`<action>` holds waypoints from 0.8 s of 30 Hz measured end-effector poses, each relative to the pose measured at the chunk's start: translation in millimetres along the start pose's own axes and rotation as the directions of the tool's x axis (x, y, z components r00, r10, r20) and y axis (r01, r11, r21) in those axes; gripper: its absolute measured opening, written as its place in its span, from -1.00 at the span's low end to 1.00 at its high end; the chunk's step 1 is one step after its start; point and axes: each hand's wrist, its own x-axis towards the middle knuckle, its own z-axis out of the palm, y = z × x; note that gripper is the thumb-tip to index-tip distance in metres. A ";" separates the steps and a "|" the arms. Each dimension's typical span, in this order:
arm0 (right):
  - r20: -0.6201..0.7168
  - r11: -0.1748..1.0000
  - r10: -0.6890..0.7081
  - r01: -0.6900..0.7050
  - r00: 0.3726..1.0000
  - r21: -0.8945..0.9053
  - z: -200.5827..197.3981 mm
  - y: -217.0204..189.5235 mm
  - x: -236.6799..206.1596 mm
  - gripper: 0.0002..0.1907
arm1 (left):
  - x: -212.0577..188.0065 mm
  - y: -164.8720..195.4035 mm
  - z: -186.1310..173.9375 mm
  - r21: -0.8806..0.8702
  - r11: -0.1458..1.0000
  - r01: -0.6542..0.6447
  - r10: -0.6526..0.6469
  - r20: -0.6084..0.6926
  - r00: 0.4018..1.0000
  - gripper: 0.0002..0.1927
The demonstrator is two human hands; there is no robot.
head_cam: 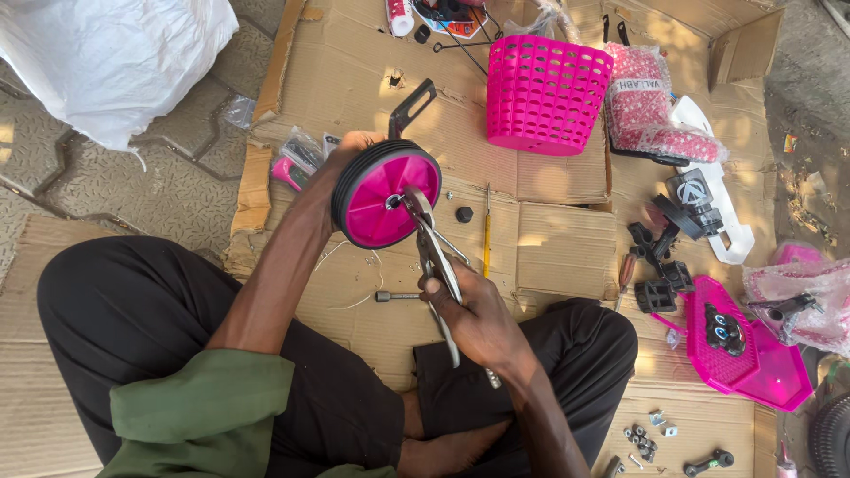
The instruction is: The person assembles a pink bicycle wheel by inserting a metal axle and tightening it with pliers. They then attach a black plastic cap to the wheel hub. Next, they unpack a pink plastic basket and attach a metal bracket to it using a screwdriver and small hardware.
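Seated on flattened cardboard (549,239), left hand (350,150) grips the pink training wheel (376,199) upright over the lap, right hand (474,305) clenched on pliers (434,252) biting its hub nut, bracket (412,106) already on, fastening seemingly unfinished; pink basket (544,93), loose bolts (642,438) lie apart.

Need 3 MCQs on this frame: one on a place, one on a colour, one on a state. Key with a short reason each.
1. The pink basket sits:
A) on the cardboard, beyond the wheel
B) in the person's lap
C) on the white sack

2. The wheel has a hub coloured:
A) yellow
B) pink
C) white

3. The pliers are:
A) lying on the cardboard
B) inside the basket
C) gripped in the right hand, tips at the wheel's centre

Key: 1 A, it rests on cardboard past the wheel; 2 B, pink disc in a black tyre; 3 C, while the left hand holds the wheel.
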 end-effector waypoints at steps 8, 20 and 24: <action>-0.054 0.971 -0.095 0.081 0.994 -0.227 -8.3 -9.6 -5.0 -0.57 | 13.3 -3.1 -10.4 -0.187 0.968 0.167 -0.164 0.031 0.986 -0.76; -0.047 0.948 0.033 -0.046 0.998 -0.315 -8.3 -6.9 -3.2 -0.44 | -2.9 1.9 10.8 0.374 0.927 -0.033 0.029 0.016 0.999 -0.78; 0.003 0.761 0.047 -0.034 0.999 -0.648 -22.7 -2.8 4.4 -0.10 | 0.3 1.7 4.4 0.674 0.729 -0.120 0.113 0.055 0.992 -0.70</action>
